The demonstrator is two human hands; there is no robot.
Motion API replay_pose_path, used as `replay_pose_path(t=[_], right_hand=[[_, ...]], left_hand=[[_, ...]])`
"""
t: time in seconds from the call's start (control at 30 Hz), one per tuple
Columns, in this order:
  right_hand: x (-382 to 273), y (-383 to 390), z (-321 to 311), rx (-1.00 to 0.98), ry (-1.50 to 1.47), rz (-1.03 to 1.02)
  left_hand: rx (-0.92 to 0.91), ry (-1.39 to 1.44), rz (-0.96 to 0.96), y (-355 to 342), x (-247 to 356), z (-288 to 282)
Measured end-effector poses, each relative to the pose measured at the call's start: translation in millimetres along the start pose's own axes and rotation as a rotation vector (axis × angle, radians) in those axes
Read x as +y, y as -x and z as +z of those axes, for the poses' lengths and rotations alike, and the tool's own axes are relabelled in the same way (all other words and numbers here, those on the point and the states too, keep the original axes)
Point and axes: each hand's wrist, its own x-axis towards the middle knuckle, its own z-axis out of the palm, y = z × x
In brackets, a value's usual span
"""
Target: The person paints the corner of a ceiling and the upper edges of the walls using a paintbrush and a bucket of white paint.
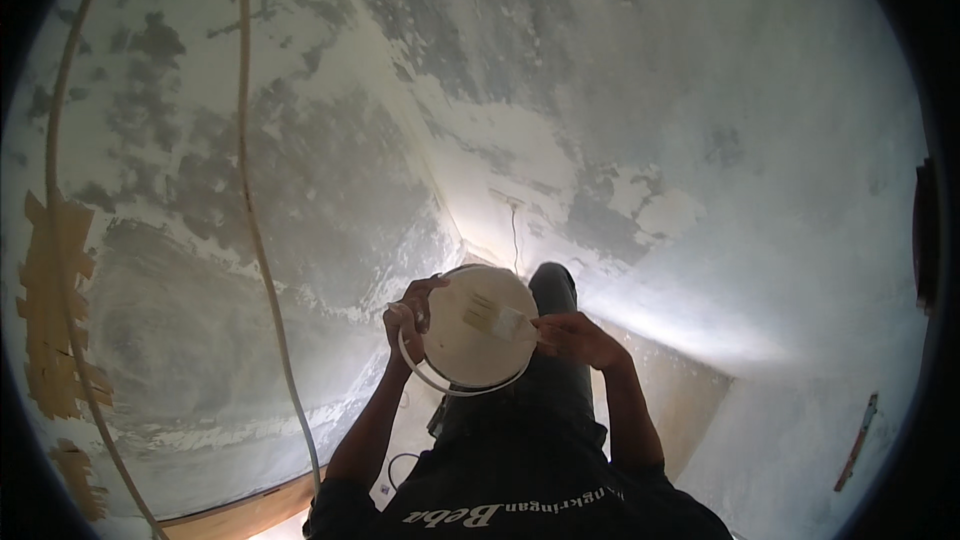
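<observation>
A round white bucket (460,365) is in front of my body, its mouth facing up at me. Inside is a pale, putty-like mass (480,290) with scrape marks across it. My left hand (408,312) grips the bucket's left rim, next to the curved white handle (420,372) that hangs along the near side. At the right rim, the fingers of my right hand (585,340) are closed on what looks like a flat scraper (512,324). Its pale, squarish blade lies over the mass; its grip is hidden by my fingers.
Patchy grey and white plastered walls (330,160) surround me. Two long cables (262,250) run down the left side, near torn brown covering (55,310). A wooden edge (240,508) lies at the lower left. One dark shoe (553,290) shows beyond the bucket.
</observation>
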Motion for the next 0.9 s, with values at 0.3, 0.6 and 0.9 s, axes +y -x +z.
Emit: replay_pose_path(t=[0.3, 0.6, 0.9], right_hand=[[-25, -39, 9, 0.039, -0.101, -0.103], [-61, -229, 4, 0.138, -0.165, -0.375], [-202, -492, 0, 0.491, 0.269, -0.726]], left_hand=[[0.223, 0.074, -0.078, -39, 16, -34], [0.362, -0.046, 0.079, -119, 41, -85], [0.441, -0.091, 0.188, -184, 85, -108]])
